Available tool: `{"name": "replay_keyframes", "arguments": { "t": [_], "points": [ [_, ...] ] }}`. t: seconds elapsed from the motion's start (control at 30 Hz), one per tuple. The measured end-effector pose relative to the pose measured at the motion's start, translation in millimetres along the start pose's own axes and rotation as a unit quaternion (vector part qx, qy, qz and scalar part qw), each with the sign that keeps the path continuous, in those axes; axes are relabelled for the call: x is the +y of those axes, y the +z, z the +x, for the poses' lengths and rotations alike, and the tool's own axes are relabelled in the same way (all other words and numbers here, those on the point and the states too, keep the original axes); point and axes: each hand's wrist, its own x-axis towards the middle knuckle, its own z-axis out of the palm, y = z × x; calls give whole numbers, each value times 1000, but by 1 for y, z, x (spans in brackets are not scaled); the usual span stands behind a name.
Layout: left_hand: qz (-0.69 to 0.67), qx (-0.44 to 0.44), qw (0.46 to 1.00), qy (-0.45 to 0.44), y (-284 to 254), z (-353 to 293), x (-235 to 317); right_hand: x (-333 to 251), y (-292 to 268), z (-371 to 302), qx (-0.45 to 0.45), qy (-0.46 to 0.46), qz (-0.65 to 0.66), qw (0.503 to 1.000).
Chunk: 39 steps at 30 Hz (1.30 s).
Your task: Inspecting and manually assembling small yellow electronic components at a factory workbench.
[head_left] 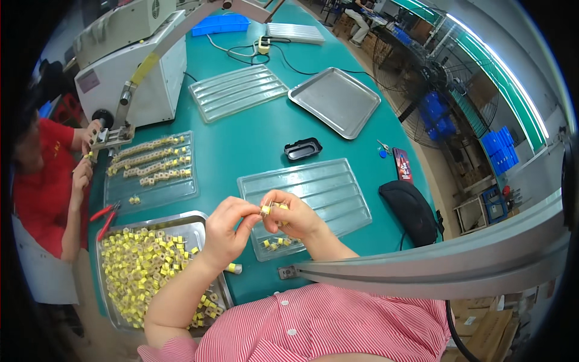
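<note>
My left hand point(228, 228) and my right hand point(297, 218) meet above the near end of a clear ribbed plastic tray point(329, 202). Between them is a small yellow-wrapped coil component point(265, 210) with thin wire leads; the fingertips of my left hand pinch at it. Curled fingers of my right hand hold at least one more such coil component point(283, 207). Several loose coil components point(278, 243) lie in the tray below my right hand. Left of my forearm, a metal tray point(202, 224) is heaped with yellow coil components point(145, 265).
A co-worker in a red shirt point(51, 181) works at a white machine point(132, 78), beside a tray of lined-up components point(151, 190). Red pliers point(105, 218), a black holder point(303, 149), a metal tray point(335, 102), a phone point(401, 165) and a black case point(410, 211) lie around. A metal arm point(434, 259) crosses at right.
</note>
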Motion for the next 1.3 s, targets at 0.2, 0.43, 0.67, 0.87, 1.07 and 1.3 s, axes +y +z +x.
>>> {"name": "replay_keyframes", "arguments": {
  "t": [0.2,0.43,0.67,0.87,1.07,1.3],
  "points": [
    [1,6,1000,-8,-2,-5,1,-3,2,-4,5,16,-56,998],
    [-133,-36,979,-151,-6,-8,1,-1,2,-4,10,-32,-137,990],
    [-377,-72,835,-394,-11,-11,-12,-3,12,-2,32,-76,-289,954],
    [-451,-72,804,-382,-11,-15,-6,2,9,-3,10,-83,-198,977],
    [-457,-63,799,-386,-7,-18,-7,-1,11,-4,7,-78,-205,976],
    [-498,-63,770,-395,-7,-17,-3,-6,11,-6,-43,-124,-257,958]
  ]
}}
